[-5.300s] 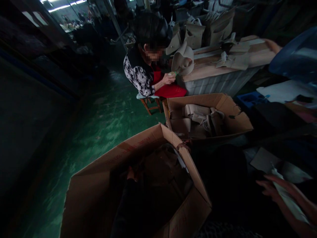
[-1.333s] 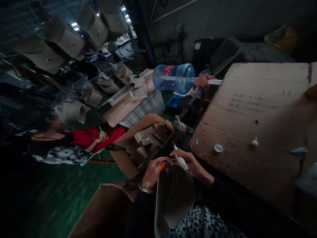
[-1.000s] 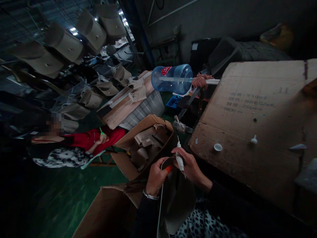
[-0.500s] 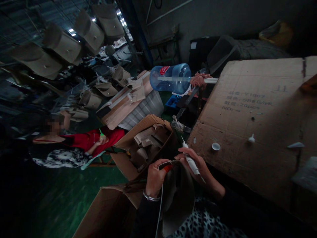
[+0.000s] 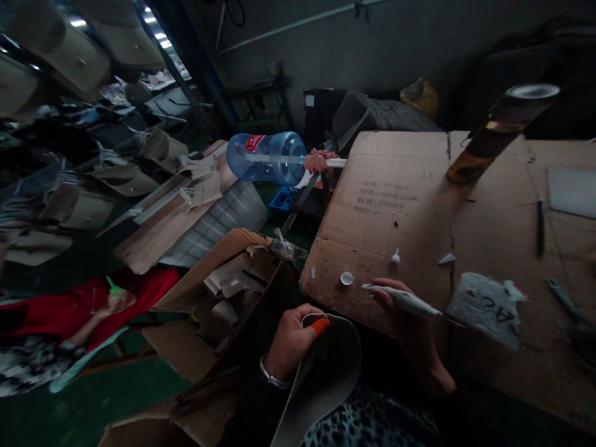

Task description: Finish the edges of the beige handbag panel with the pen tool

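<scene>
Our left hand [image 5: 292,340] was pinched on the rim of the beige piece [image 5: 336,367], on the near side of the white cup [image 5: 346,279], which stood on the tabletop [image 5: 326,254]. To the right of the cup, our right hand [image 5: 415,330] was closed around the white tube [image 5: 406,300], whose thin tip [image 5: 357,283] reached to the cup; if they touched, we could not tell. We judged 2 risks: a sideways push by this tip could overturn the cup, and a loosened left hand could drop the piece.
</scene>
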Demonstrator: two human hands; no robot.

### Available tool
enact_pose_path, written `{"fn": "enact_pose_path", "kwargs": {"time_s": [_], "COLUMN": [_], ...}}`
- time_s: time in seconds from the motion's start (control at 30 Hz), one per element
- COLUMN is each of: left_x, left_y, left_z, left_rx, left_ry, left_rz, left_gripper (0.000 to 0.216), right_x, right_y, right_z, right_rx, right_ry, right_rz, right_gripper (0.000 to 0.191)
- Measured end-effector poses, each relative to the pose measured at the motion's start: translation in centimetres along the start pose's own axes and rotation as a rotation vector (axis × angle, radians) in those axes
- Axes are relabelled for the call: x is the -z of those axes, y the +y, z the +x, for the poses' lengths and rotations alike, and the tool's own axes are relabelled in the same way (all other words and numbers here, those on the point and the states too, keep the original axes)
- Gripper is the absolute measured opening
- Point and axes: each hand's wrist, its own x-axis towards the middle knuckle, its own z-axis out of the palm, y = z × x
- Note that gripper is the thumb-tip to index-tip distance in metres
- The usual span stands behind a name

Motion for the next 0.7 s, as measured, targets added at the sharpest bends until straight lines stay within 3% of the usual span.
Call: {"fn": "enact_pose_path", "kwargs": {"time_s": [0.2,0.43,0.7], "left_x": [-1.6,-2.5,-2.4], "left_y": [1.3,0.9,1.7], "left_z": [1.1,2.2,2.5], "left_rx": [-0.042,-0.044,0.005], "left_ry": [-0.062,0.017,0.027], "left_rz": [-0.004,-0.033,-0.033], "left_gripper": [0.017,0.017,0.018], "right_x": [0.0,-0.1,0.0], "right_y": [1.2,2.7,2.8], "right_z": [0.8,1.4,1.6], "right_rx": [0.064,0.124,0.13], "right_ry": [-0.023,-0.112,-0.173], "right_rz": [-0.058,-0.129,-0.185], "right_gripper": [0.022,0.021,0.02]}}
